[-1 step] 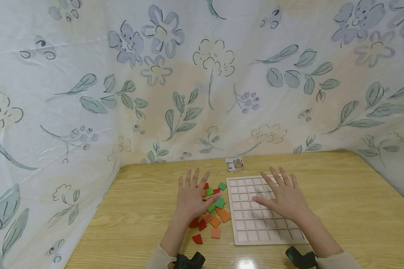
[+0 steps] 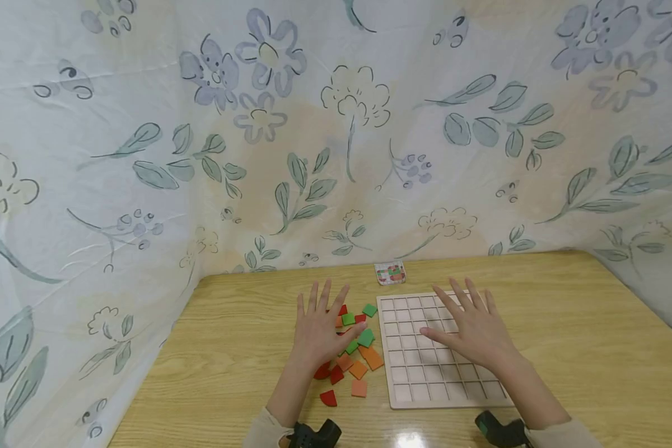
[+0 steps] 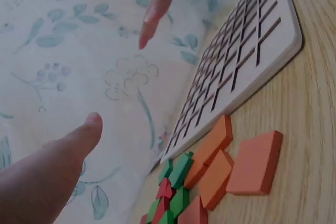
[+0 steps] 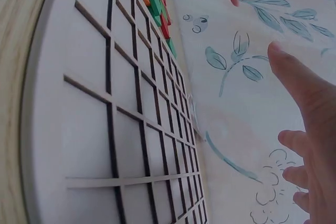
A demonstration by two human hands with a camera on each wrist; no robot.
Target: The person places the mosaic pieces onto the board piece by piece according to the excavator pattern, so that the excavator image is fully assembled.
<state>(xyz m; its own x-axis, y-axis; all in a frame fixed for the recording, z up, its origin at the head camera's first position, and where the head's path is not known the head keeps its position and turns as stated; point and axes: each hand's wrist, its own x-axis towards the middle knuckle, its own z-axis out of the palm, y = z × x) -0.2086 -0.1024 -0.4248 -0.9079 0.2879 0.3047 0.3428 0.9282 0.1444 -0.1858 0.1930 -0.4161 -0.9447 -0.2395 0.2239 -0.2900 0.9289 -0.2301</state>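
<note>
My left hand (image 2: 320, 333) is held over a pile of flat coloured pieces with its fingers spread, holding nothing. Part of that pile is hidden beneath it. Among the pieces are a green piece (image 2: 366, 338), an orange square (image 3: 255, 162) and a red quarter-round piece (image 2: 328, 398). Above a pale wooden grid board (image 4: 89, 129) hovers my right hand (image 2: 478, 330), its fingers also spread and nothing in its grasp. In both wrist views the hands appear raised clear of the table. The visible squares of the board hold no pieces.
A small picture card (image 2: 390, 273) with a coloured grid pattern lies behind the board, close to the back edge of the wooden table (image 2: 235, 361). Floral cloth (image 2: 369, 143) hangs around the back and sides. Black devices (image 2: 315, 434) are worn at both wrists.
</note>
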